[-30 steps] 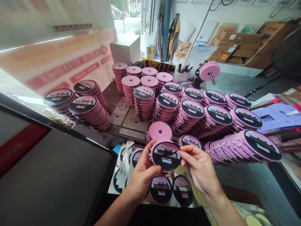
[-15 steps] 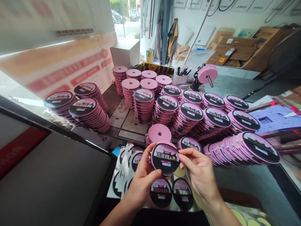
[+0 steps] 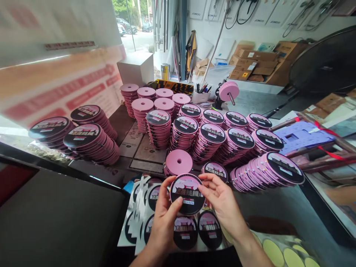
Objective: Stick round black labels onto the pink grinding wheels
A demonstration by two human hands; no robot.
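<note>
A round pink foam spool (image 3: 187, 195) with a black-and-pink printed label on its face is held up in front of me. My left hand (image 3: 166, 207) grips its left side, thumb on the label and fingers round the edge. At its upper right edge, my right hand (image 3: 219, 198) has thumb and fingertips closed on the rim and label. Below lie sheets of round labels (image 3: 185, 233), partly covered by my hands. Just behind stands a plain pink spool (image 3: 179, 161) with a centre hole, beside a labelled one (image 3: 214, 171).
Stacks of labelled spools (image 3: 213, 133) fill the table's middle and right, one stack (image 3: 267, 172) leaning over. Plain stacks (image 3: 142, 105) stand at the back, more labelled stacks (image 3: 83, 135) at left. A winder (image 3: 228, 92), a pen holder (image 3: 201, 95) and yellow round stickers (image 3: 274, 252) lie beyond and right.
The camera view has swung to the right, so the stacks sit further left. Both hands still hold the spool, now slightly lower in view; the label lies smooth across its face.
</note>
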